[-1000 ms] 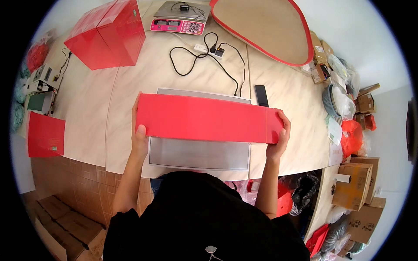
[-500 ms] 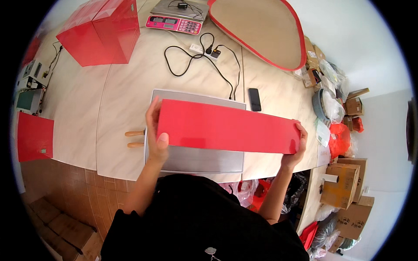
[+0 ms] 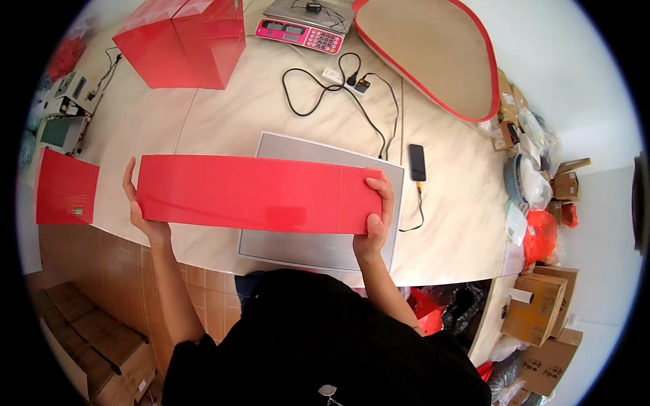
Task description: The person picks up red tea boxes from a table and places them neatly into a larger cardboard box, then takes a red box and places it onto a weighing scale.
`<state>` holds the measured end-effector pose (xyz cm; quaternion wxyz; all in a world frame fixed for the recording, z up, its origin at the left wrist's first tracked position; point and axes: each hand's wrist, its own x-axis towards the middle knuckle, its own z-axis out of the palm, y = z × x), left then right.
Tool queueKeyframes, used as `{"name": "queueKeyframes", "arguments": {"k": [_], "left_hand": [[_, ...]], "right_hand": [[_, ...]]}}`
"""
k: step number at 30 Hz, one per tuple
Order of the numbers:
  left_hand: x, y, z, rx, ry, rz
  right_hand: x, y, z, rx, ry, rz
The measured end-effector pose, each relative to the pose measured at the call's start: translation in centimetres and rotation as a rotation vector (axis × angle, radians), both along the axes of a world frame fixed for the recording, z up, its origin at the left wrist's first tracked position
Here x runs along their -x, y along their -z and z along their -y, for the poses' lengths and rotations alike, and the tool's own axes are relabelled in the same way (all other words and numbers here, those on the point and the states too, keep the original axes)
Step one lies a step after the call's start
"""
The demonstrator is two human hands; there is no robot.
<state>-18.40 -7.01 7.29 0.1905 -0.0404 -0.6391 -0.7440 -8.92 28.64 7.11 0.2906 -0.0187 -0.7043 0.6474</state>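
Note:
I hold a long flat red card sheet (image 3: 257,193) level in front of me, above the table. My left hand (image 3: 140,211) grips its left end and my right hand (image 3: 376,218) grips its right end, thumbs on top. A fold line crosses the sheet near the right end. Under it lies a grey board (image 3: 318,245) on the pale table (image 3: 223,128), partly hidden by the sheet.
A red open box (image 3: 186,40) stands at the back left, a pink scale (image 3: 301,30) and a red-rimmed round board (image 3: 433,54) at the back. A black cable (image 3: 338,95) and phone (image 3: 416,162) lie right of the board. A flat red piece (image 3: 64,188) sits at left. Cardboard boxes (image 3: 535,318) stand on the right.
The red sheet and both hands have shifted to the left, so the sheet's left end now overhangs the grey board and more of the board's right side shows.

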Motion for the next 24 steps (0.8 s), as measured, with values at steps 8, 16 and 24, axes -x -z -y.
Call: {"name": "queueKeyframes", "arguments": {"k": [8,16,24], "left_hand": [[-0.3,-1.5,-4.8,0.034,0.063,-0.039],[-1.8,-0.1,-14.3,0.023,0.365,0.041],[-0.4,5.3,-10.9,0.045,0.413,0.501]], "right_hand": [[-1.6,-0.2,-3.7,0.151,0.089,-0.006],[-7.5,-0.6,-12.6,0.153,0.216,0.071],[-7.3,-1.4,-11.5,0.213,0.241,0.027]]}}
